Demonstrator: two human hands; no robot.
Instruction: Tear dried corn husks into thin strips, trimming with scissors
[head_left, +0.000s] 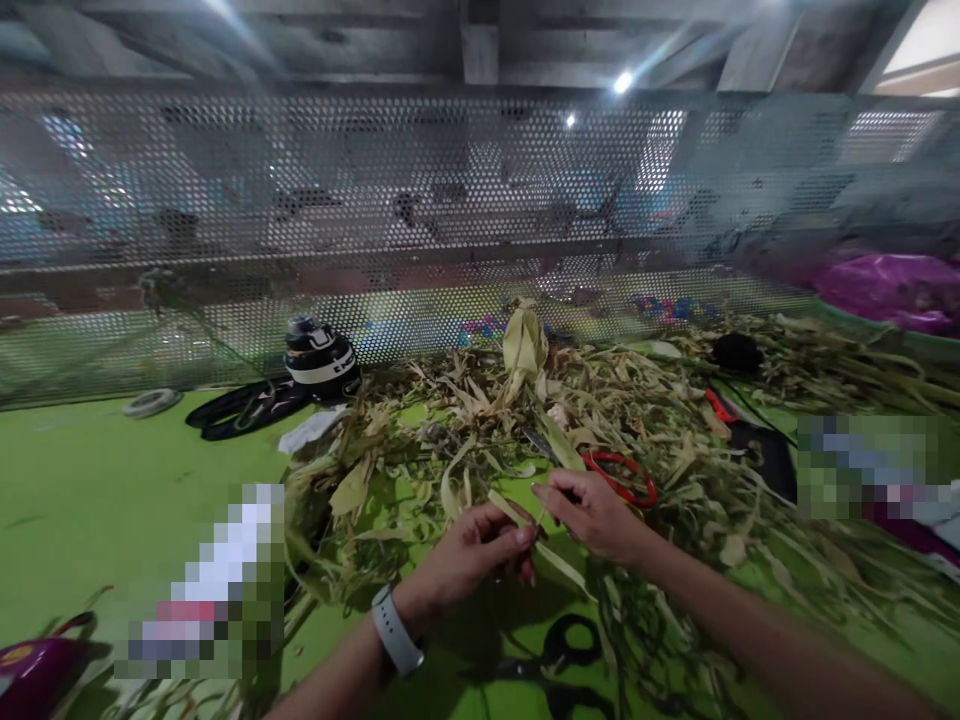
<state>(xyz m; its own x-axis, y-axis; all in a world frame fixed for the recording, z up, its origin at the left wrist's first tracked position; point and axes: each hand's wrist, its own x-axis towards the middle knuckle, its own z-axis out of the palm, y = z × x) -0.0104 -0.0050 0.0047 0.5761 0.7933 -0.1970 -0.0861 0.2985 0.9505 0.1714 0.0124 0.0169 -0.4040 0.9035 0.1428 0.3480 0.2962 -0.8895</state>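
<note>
Between the fingertips of my left hand (491, 545) is a pale dried leaf strip (564, 568), its free end hanging down to the right. My right hand (592, 512) is closed close beside it, thumb and fingers pinched near a thin end of the strip. A white watch band (396, 630) circles my left wrist. Just beyond my right hand lie red-handled scissors (621, 478), partly covered by leaves. Black-handled scissors (574, 645) rest on the green table below my hands. A whole pale husk bundle (525, 345) stands up from the heap behind.
Loose dried leaves (457, 390) spread over the green table (60, 480). A black bottle (322, 360) stands at the back left near a roll of tape (152, 402). A perforated metal screen (420, 200) rises behind. Purple plastic (892, 290) bulges at the right.
</note>
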